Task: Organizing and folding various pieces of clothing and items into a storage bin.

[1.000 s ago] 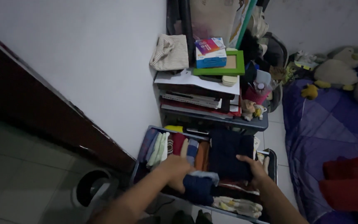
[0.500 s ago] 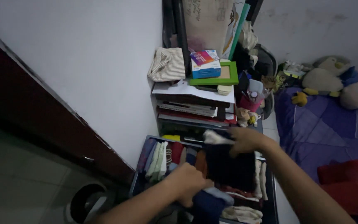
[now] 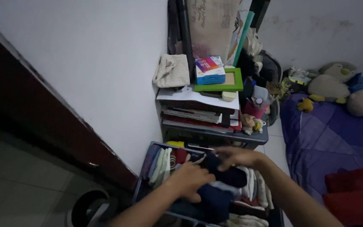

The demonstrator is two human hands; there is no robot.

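Item: dark folded garment (image 3: pixel 227 174), in the open drawer (image 3: pixel 148 155) among upright folded clothes (image 3: pixel 164 157). Our left hand (image 3: pixel 190 180) presses down on it, fingers curled; our right hand (image 3: pixel 232 156) pinches its far edge. Risk, we judge: tugging may topple neighbouring folds.

The right hand (image 3: pixel 232 156), which half a second ago held a dark folded garment (image 3: pixel 227 174) raised at the drawer's (image 3: pixel 148 156) back edge, has dropped lower and now presses it down among the clothes. The left hand (image 3: pixel 188 180) has shifted slightly up and right, closer to the right hand.
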